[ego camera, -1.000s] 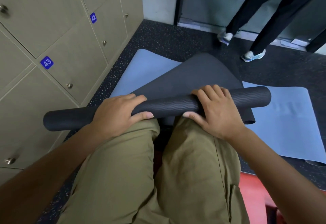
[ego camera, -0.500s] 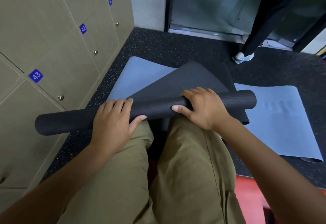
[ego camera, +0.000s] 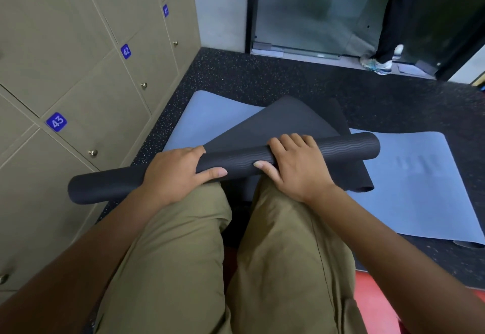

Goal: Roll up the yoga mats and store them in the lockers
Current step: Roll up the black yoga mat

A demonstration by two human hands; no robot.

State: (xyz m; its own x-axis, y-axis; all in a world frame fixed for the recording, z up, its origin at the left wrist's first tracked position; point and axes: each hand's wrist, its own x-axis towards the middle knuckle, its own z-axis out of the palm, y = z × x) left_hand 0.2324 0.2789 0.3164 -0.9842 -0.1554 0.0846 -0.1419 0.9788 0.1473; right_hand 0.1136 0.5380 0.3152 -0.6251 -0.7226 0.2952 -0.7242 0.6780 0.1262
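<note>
Black ribbed foam yoga mat (ego camera: 236, 160): partly rolled into a tube across the knees, unrolled tail lying on the flat pale blue yoga mat (ego camera: 409, 189) on the speckled black floor (ego camera: 262, 76). Left hand (ego camera: 175, 173) and right hand (ego camera: 296, 165) both clasp the tube. Beige metal lockers (ego camera: 78, 57) stand just left, doors closed.

A black, ribbed foam yoga mat (ego camera: 236, 161), partly rolled into a tube, lies across the knees; its unrolled far end overlaps a flat blue-grey mat (ego camera: 420, 189). Beige numbered lockers (ego camera: 78, 57) stand left.
</note>
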